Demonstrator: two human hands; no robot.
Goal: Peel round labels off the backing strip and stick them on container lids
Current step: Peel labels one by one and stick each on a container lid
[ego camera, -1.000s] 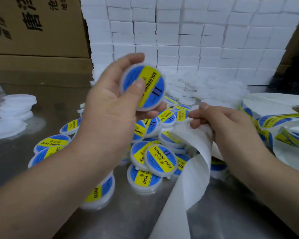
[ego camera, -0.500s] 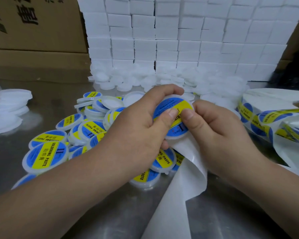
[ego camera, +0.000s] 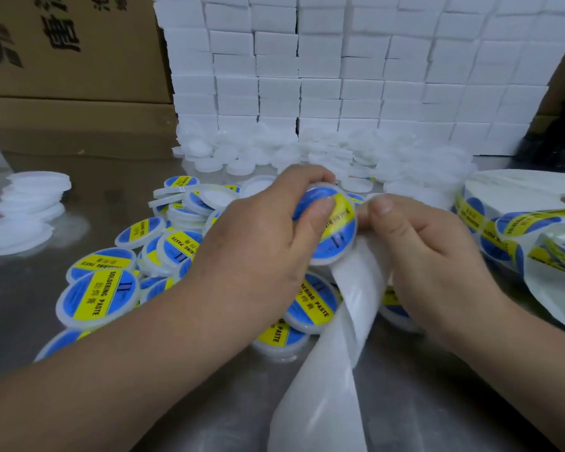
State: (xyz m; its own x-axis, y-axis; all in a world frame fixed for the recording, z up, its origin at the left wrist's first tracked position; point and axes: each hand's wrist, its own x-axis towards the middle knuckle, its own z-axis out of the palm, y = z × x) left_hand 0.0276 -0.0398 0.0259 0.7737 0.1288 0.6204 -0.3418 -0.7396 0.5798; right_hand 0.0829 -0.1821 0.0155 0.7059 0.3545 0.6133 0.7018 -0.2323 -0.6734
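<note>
My left hand grips a round white container whose lid bears a blue and yellow label; the thumb presses on the label. Beside it, my right hand holds the white backing strip, fingers curled round its upper end; the strip hangs down toward the front edge. Several labelled containers lie heaped on the steel table beneath and left of my hands. A roll of labels sits at the right, with a strip of unpeeled labels trailing off it.
Unlabelled white containers are piled behind my hands, against a wall of stacked white boxes. White discs lie stacked at the left. Cardboard cartons stand at the back left. Bare steel table shows at the front left.
My left hand brought the labelled container down from chest height to the right hand. The right hand first touched the label with its fingertips, and now grips the backing strip beside it.
</note>
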